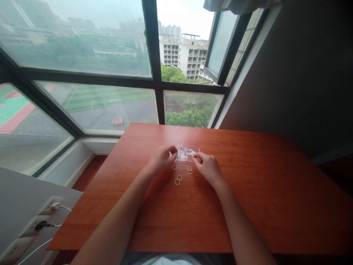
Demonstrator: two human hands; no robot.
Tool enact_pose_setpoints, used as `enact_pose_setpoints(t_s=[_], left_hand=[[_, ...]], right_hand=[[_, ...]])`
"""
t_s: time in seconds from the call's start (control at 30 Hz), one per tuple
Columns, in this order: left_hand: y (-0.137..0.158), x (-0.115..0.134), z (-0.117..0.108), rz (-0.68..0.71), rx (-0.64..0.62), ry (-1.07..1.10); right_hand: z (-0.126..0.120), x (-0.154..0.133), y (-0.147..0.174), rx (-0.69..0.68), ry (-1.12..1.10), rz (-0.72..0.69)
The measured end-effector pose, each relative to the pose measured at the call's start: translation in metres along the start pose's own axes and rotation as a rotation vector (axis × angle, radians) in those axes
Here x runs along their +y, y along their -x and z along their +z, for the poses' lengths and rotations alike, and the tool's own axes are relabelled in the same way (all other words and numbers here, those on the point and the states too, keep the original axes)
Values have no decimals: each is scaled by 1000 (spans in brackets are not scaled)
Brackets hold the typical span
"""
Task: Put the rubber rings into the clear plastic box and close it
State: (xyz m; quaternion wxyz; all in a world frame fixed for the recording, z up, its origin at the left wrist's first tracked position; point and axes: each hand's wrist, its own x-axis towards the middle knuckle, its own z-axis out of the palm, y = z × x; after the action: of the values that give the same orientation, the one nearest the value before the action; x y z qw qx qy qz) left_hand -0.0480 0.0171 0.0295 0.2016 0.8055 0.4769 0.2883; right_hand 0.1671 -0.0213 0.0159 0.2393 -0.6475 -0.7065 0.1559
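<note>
A small clear plastic box [182, 154] lies with its lid [190, 158] folded out to the right, at the middle of the table. Thin rings, some of them greenish, show inside it. My left hand [162, 157] is closed at the box's left side, thumb and forefinger pinching its edge. On the other side, my right hand [208, 166] pinches at the lid's right part, where a small white piece [192, 153] shows by the fingertips. Nearer me lie a single pale yellow ring [174, 167], two overlapping rings [189, 170] and two touching rings [178, 180].
The reddish wooden table [270, 191] ends at large dark-framed windows [158, 85]; one pane [223, 46] stands open. A dark wall [303, 77] rises at right. Sockets with plugs and cables [41, 224] are on the low wall at left.
</note>
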Motion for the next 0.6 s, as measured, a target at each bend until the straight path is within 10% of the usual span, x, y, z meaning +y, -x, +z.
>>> enact_pose_setpoints(t_s=[0.6], left_hand=[[-1,-4,-2,-24,23,-34]], right_hand=[[-4,0,5,-322,-13,-69]])
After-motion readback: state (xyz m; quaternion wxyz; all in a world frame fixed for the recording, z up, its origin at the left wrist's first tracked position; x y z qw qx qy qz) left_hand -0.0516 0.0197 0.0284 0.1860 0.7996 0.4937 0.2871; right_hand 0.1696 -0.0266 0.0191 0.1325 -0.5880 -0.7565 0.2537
